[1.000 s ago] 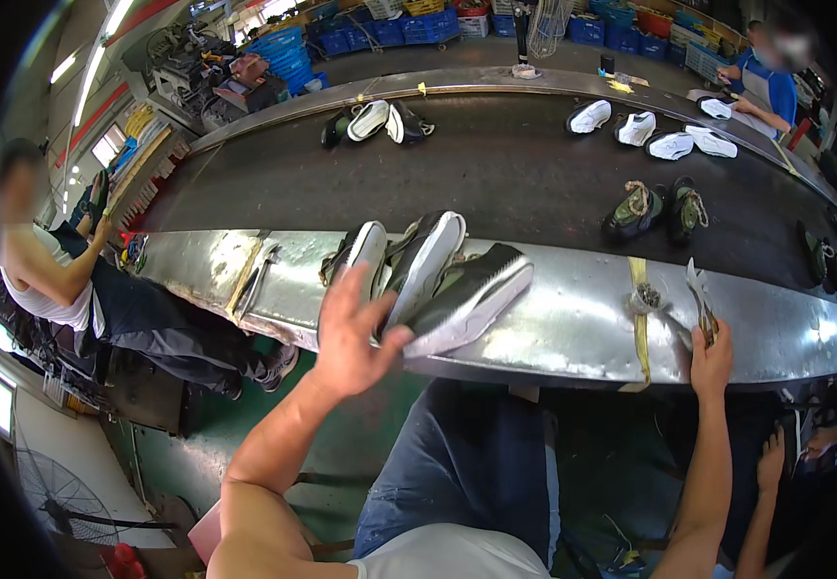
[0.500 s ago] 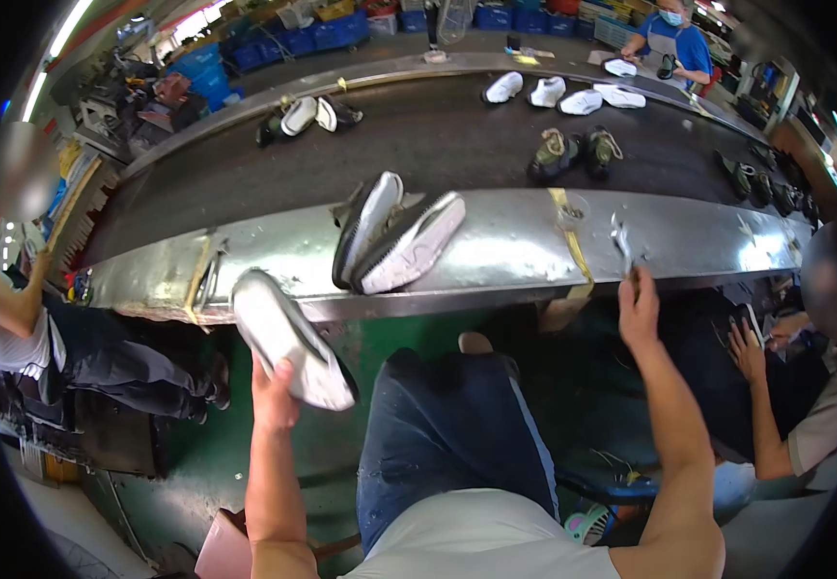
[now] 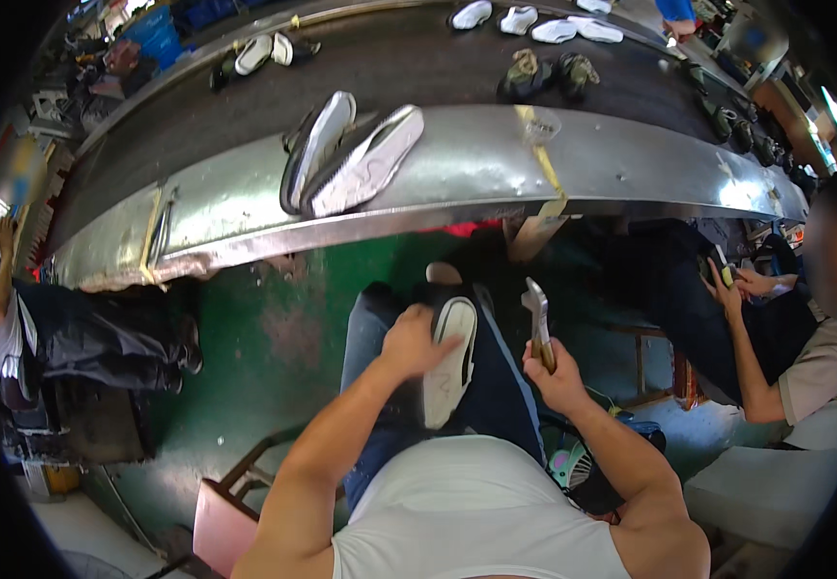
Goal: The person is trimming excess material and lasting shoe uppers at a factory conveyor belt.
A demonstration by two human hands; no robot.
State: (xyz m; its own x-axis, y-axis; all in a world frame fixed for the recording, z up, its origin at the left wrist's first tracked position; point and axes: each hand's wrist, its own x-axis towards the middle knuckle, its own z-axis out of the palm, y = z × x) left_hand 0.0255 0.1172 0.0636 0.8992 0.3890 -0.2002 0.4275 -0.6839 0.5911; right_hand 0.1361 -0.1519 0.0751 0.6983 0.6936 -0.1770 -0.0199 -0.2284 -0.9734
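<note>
A shoe (image 3: 449,374) with its pale sole turned up lies lengthwise over my thighs. My left hand (image 3: 417,343) is closed at the shoe's left edge, thumb laid across the sole and fingers partly blurred. Beside the shoe, on its right, my right hand (image 3: 556,374) grips a silver hand tool (image 3: 537,307) with a hooked metal head and a brownish handle. That tool is raised upright and does not touch the shoe. Two more shoes (image 3: 372,159), soles showing, lean together on the metal ledge in front of me.
A dark conveyor belt (image 3: 399,68) runs behind the metal ledge (image 3: 467,154). White-soled shoes (image 3: 556,31) and dark shoes (image 3: 549,75) stand on it. A clear cup (image 3: 540,125) sits on the ledge. Seated person (image 3: 776,328) at right; another person (image 3: 32,318) at left.
My left hand has brought the shoe from beside the ledge onto my lap. My right hand has drawn the tool back from the ledge towards the shoe. The view has tilted downwards.
</note>
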